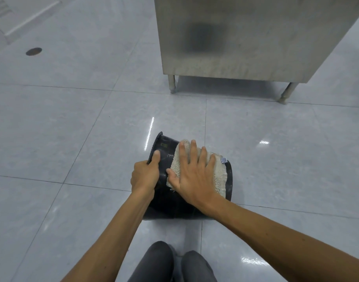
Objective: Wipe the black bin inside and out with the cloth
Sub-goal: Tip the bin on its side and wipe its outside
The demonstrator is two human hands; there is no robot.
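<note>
I am watching the black bin (pixel 174 204) lying on its side on the glossy tiled floor (pixel 72 139), mouth turned to the left, just in front of the knees (pixel 158 259). The left hand (pixel 145 176) is gripping the rim, fingers curled over the edge and thumb lying along the outer wall. The right hand (pixel 193 174) is pressing the pale cloth (pixel 220 174) flat against the upper side of the wall, fingers straight and spread, not pinching it. I am judging the outside wipe to be under way; the inside is not showing from here. The risks I am weighing: the round bin is resting on a slick floor, so a hard stroke may be rolling or sliding it from under the palm if the rim grip is weak. The cloth, held by pressure alone, may be bunching or slipping off the curved wall. The steel cabinet (pixel 245 37) is standing well apart, so I am not expecting a knock there
</note>
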